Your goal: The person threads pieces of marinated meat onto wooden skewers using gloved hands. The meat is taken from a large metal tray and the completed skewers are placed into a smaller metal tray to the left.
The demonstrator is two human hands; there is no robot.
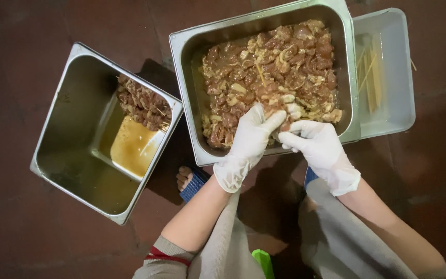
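Both gloved hands met at the near edge of the meat tray: the left hand and right hand had fingers pinched together on marinated meat pieces, directly ahead of them.

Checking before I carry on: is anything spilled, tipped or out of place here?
The left steel pan sits tilted, its brown marinade pooled at one side beside the finished skewers. No spill shows on the floor.
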